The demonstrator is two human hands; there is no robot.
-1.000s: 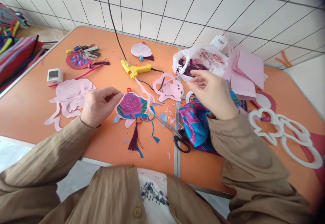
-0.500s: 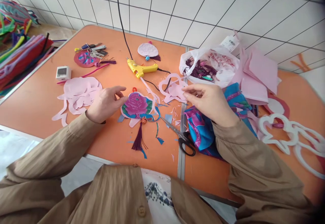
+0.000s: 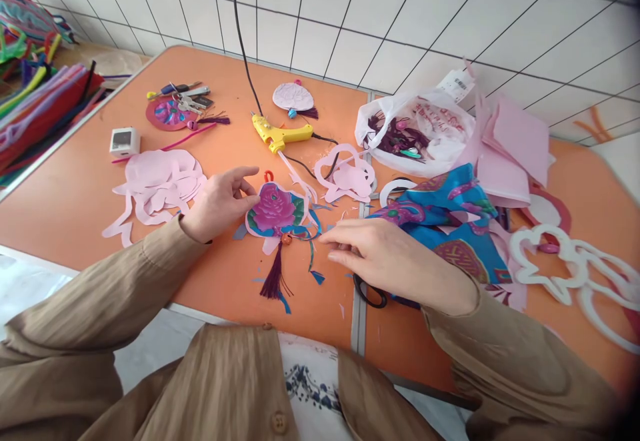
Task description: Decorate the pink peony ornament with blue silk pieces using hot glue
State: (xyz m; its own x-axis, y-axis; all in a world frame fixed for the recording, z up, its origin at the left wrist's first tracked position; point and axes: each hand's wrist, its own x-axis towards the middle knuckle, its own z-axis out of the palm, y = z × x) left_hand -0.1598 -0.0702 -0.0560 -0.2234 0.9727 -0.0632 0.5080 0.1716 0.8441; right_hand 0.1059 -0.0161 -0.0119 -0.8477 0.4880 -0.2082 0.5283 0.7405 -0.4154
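Observation:
A flower-shaped fabric ornament [image 3: 274,209] with a purple rose and a pink border lies on the table. It has a red loop on top, an orange bell [image 3: 287,239] and a dark purple tassel [image 3: 274,278] below. At its left edge is my left hand [image 3: 220,202], fingers apart, the thumb by the border. My right hand [image 3: 380,249] reaches in from the right, its loosely bent fingertips beside the blue fabric scraps [image 3: 314,222]. Whether they touch the scraps is unclear. Under that hand the scissors [image 3: 370,292] show only their black handles.
A yellow glue gun [image 3: 283,134] rests behind the ornament, its cord running up. Pink cutouts [image 3: 165,178] lie left, a pink flower outline [image 3: 345,171] centre. Rightward are blue patterned fabric [image 3: 450,208], a plastic bag [image 3: 450,144] and white outlines [image 3: 520,244]. Keys [image 3: 187,101] sit back left.
My right hand has moved left and toward me, from the pink flower outline to the scraps. The blue fabric is spread differently, and a white curved piece shows beside it. The ornament shifted slightly right.

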